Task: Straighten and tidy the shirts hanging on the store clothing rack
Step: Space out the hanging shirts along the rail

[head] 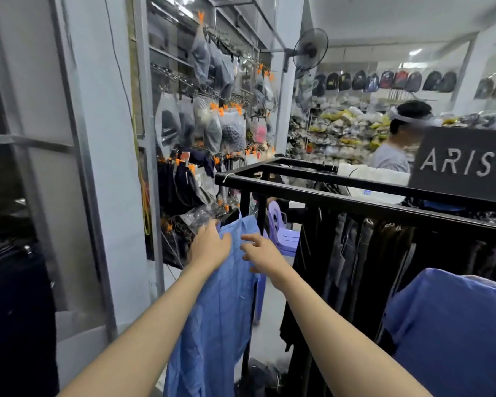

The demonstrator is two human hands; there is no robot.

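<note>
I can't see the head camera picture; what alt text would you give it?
Two bare hands, left hand and right hand, reach out to a light blue shirt hanging at the end of a black clothing rack in a crowded shop. Dark trousers hang along the rack, and bagged goods hang on the wall behind.

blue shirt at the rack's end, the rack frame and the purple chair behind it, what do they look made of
Blue shirt: thin woven fabric, probably cotton or a blend; matte, with soft creases and fine vertical lines. Rack frame: looks like square metal bar, painted black, with a slight sheen. Purple chair: moulded plastic, judging by its smooth, glossy, slotted seat.
</note>
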